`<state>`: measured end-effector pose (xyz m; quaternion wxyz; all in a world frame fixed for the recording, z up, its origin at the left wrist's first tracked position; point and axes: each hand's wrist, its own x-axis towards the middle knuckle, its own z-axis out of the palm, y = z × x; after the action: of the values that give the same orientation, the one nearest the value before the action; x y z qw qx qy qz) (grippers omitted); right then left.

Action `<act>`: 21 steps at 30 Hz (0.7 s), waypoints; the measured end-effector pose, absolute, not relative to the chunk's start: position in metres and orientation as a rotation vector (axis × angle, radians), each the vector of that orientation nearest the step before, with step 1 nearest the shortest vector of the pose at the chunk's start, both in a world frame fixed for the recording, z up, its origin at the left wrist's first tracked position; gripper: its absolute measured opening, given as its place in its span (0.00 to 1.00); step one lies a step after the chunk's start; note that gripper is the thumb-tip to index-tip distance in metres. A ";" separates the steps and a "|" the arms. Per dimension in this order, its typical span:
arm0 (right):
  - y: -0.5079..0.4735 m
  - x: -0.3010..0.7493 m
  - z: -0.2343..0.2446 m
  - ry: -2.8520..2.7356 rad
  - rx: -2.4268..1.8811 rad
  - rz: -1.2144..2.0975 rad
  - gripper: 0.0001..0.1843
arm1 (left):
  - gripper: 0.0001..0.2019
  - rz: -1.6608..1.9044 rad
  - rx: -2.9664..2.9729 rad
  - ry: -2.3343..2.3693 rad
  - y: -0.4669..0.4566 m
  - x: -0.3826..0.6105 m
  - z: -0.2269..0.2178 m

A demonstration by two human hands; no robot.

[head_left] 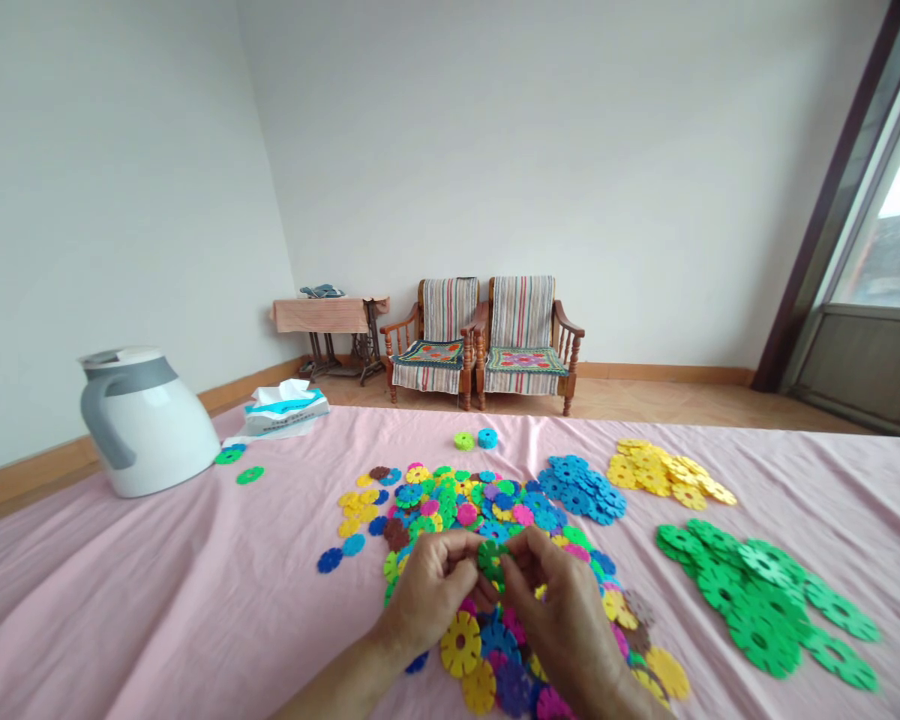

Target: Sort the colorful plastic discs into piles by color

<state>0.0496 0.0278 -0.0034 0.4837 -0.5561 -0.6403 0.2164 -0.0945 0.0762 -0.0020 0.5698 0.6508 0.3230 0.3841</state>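
Between my two hands is a green notched plastic disc (490,562), held up over a mixed heap of coloured discs (461,632). My left hand (429,590) pinches its left side with thumb and finger. On the other side, the fingers of my right hand (559,600) close on its right edge. Whether it is one disc or several pressed together, I cannot tell. Beneath and around both hands lie loose yellow, blue, pink, green, purple and brown discs, partly hidden by my hands.
Sorted piles of blue discs (581,490), yellow discs (667,473) and green discs (765,595) lie to the right on the pink cloth (157,600). A white jug (154,430) and a tissue box (285,410) stand at left. Two wooden chairs (525,330) are beyond.
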 end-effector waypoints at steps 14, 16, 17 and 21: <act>0.024 0.047 0.001 -1.522 -1.284 0.600 0.10 | 0.11 0.939 1.586 0.835 0.075 -0.095 -0.001; 0.026 0.049 -0.001 -1.488 -1.317 0.585 0.09 | 0.10 0.930 1.586 0.802 0.075 -0.095 -0.001; 0.027 0.050 -0.003 -1.473 -1.330 0.582 0.09 | 0.10 0.918 1.579 0.783 0.075 -0.095 -0.001; 0.029 0.051 -0.009 -1.484 -1.352 0.594 0.09 | 0.11 0.872 1.531 0.750 0.077 -0.096 -0.004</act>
<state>0.0514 0.0294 -0.0087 0.5002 -0.5592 -0.6138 0.2456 -0.0961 0.0772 -0.0042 0.5757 0.6536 0.3204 0.3724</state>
